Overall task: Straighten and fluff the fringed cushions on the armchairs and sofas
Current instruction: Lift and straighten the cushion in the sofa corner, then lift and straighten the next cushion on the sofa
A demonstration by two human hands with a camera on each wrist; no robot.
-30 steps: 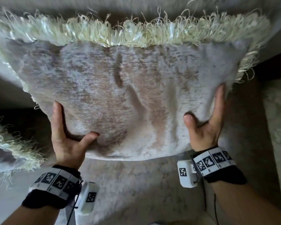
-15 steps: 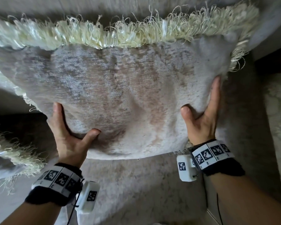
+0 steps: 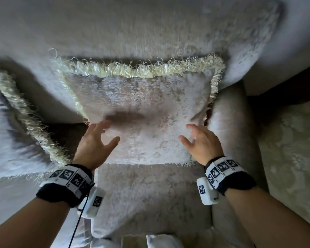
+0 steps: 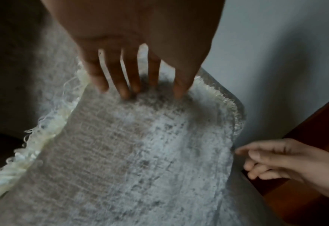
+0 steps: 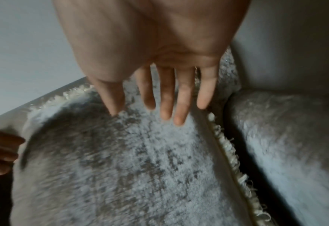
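A pale grey chenille cushion [image 3: 141,111] with cream fringe leans against the sofa back in the right corner of the seat, next to the armrest. My left hand [image 3: 98,138] hovers over its lower left part with fingers spread and straight; in the left wrist view the fingertips [image 4: 124,91] touch the cushion [image 4: 140,145]. My right hand [image 3: 195,138] is spread over the lower right part of the cushion [image 5: 130,160], with its fingers [image 5: 179,110] straight. Neither hand holds anything. A second fringed cushion [image 3: 11,122] lies at the left edge.
The sofa back [image 3: 132,29] rises behind the cushion and the padded armrest [image 3: 229,122] flanks it on the right. The seat cushion [image 3: 147,197] extends toward me. A pale patterned carpet [image 3: 290,149] lies to the right of the sofa.
Both hands gripped the cushion's lower corners and held it up close; now it rests against the sofa back and both hands have let go and are spread over its face.
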